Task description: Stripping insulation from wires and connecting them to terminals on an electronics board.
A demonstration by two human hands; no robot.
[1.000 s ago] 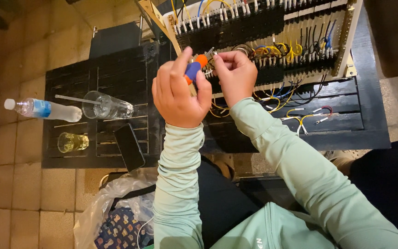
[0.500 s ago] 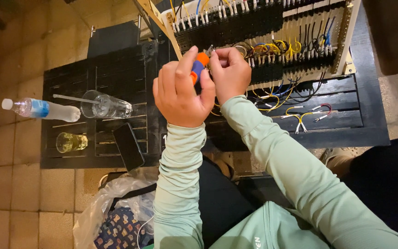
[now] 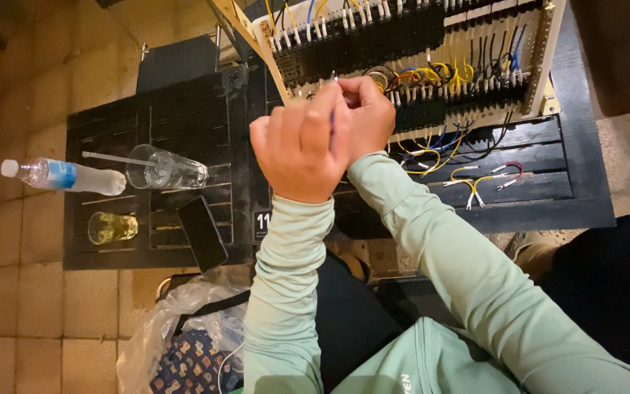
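My left hand point(image 3: 297, 149) is raised in front of an upright wiring panel point(image 3: 417, 44) and closed around a thin blue-shafted screwdriver point(image 3: 332, 120). Its metal tip pokes up between my hands, and my fingers hide the handle. My right hand point(image 3: 373, 117) is curled tight against the left, its fingertips pinched at the shaft's upper end. What else it pinches is hidden. Both hands sit just before rows of black terminal blocks with yellow, blue and black wires point(image 3: 439, 76).
The panel stands on a black slatted table point(image 3: 184, 117). Loose wires point(image 3: 479, 182) lie right of my hands. On the left lie a plastic bottle point(image 3: 63, 176), a glass with a straw point(image 3: 165, 169), a small glass of yellowish liquid point(image 3: 111, 228) and a dark phone point(image 3: 202, 233). A plastic bag point(image 3: 184, 343) sits on the tiled floor.
Both hands have turned and closed together. The orange and blue handle seen before is now hidden behind my left hand, and only the thin shaft shows.
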